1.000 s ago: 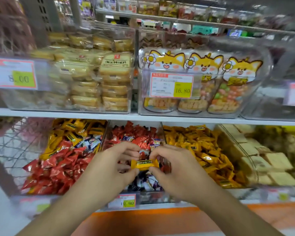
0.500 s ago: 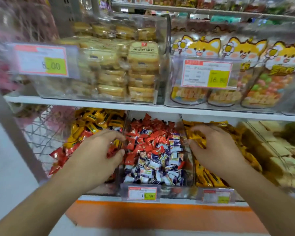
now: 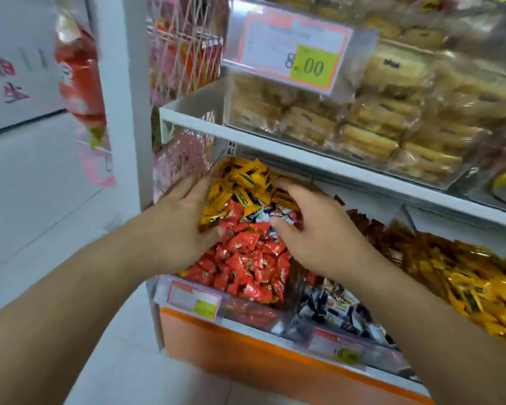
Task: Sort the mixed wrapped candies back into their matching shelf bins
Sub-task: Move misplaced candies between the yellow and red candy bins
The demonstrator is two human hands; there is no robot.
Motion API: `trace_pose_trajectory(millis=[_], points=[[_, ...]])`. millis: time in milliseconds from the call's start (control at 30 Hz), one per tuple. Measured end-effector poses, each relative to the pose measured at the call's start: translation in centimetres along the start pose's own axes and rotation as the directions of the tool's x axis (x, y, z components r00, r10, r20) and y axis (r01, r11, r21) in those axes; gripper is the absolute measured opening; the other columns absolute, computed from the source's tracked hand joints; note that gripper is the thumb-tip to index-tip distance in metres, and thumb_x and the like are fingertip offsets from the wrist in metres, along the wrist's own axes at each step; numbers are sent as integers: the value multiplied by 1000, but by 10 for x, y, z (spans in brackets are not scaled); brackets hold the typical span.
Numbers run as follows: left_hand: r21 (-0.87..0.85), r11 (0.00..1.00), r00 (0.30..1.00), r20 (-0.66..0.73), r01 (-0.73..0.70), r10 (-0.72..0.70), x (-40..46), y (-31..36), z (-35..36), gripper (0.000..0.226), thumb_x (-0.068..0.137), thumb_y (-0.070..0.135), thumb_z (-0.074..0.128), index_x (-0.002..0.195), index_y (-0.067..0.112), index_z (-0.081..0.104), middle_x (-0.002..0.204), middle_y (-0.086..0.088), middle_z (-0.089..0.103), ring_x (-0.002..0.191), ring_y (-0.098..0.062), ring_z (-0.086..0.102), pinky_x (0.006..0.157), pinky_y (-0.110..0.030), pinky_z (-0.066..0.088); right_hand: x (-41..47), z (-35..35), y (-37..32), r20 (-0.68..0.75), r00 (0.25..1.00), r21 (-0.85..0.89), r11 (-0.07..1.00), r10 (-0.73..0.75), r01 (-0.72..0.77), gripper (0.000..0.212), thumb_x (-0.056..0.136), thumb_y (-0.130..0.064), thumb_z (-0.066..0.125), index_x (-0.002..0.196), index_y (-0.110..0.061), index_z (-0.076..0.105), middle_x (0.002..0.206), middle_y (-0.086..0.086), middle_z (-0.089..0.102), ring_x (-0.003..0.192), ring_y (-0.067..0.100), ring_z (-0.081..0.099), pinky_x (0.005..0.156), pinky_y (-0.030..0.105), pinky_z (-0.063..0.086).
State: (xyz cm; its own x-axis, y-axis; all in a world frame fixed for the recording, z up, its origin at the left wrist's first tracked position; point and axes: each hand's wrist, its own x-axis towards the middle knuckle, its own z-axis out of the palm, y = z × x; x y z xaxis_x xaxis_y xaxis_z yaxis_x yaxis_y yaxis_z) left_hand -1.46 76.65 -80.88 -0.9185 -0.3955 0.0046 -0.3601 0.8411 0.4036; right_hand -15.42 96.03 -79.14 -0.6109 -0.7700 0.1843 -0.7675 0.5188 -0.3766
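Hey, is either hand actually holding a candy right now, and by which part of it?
Neither visibly. The left hand rests open against yellow wrapped candies in the leftmost clear bin; the right hand has fingers curled into the pile, any pinched candy hidden.

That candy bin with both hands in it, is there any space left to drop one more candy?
Barely. The left bin is heaped: yellow candies at the back, red candies in front. The only gap lies between the left hand and right hand, above the pile, under the white shelf.

Wrapped pastries (image 3: pixel 392 112) in a clear box behind an 8.00 price tag (image 3: pixel 295 48).
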Motion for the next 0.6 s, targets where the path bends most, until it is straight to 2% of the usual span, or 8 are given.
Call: trace_pose_trajectory(millis=[100,133,200,300,367,433,533,600], points=[[-11,999,995,89,46,-45,5,-5,8,103,97,59,53,161,23,-18,170,3,-19,158,-16,-3,128,-35,9,60,19,-5,45,998,-69,997,37,-33,71,99,-45,62,160,-39,25,164,-4,34,146,20,38,110,25,33],[-21,998,993,101,57,-55,7,-6,10,104,97,60,53,161,23,-21,170,3,-21,158,-16,-3,128,-38,12,77,24,-4,51,996,-65,996,68,-65,74,97,-47,65,159,-41,27,164,-5,32,144,19,39,104,22,34],[-56,996,993,100,70,-64,10,-7,12,108,96,63,54,159,24,-25,170,3,-19,159,-19,2,127,-43,16,103,31,0,68,993,-60,994,97,-93,75,92,-53,69,156,-43,32,161,-7,38,132,16,50,92,21,37],[-65,996,993,102,69,-62,11,-5,11,111,93,66,55,158,27,-26,170,3,-18,159,-21,6,127,-46,18,121,38,7,93,992,-59,995,85,-80,70,87,-59,71,150,-43,44,154,-10,48,127,14,55,91,21,41],[-68,995,992,112,74,-66,10,-4,11,110,94,66,55,158,27,-26,170,4,-20,159,-20,6,127,-45,17,124,41,7,84,991,-44,994,106,-103,59,88,-56,72,141,-43,52,149,-12,53,103,7,61,75,14,43],[-79,994,991,120,70,-60,10,-4,8,110,93,66,55,159,29,-25,169,6,-21,159,-21,6,127,-47,18,121,43,7,67,990,-53,991,125,-121,47,89,-50,73,133,-45,57,144,-13,57,76,-2,55,63,12,42],[-91,994,991,126,64,-52,10,-5,7,108,94,63,57,160,28,-22,170,8,-20,158,-20,8,127,-44,19,111,42,3,41,986,-28,987,161,-160,39,90,-41,75,125,-48,60,137,-12,60,69,0,59,61,24,57],[-108,993,994,95,55,-45,11,-5,6,107,94,59,59,162,27,-17,171,8,-13,157,-21,13,126,-42,23,104,39,0,38,982,24,982,185,-186,36,91,-35,76,121,-48,62,128,-14,62,68,4,64,65,32,63]])
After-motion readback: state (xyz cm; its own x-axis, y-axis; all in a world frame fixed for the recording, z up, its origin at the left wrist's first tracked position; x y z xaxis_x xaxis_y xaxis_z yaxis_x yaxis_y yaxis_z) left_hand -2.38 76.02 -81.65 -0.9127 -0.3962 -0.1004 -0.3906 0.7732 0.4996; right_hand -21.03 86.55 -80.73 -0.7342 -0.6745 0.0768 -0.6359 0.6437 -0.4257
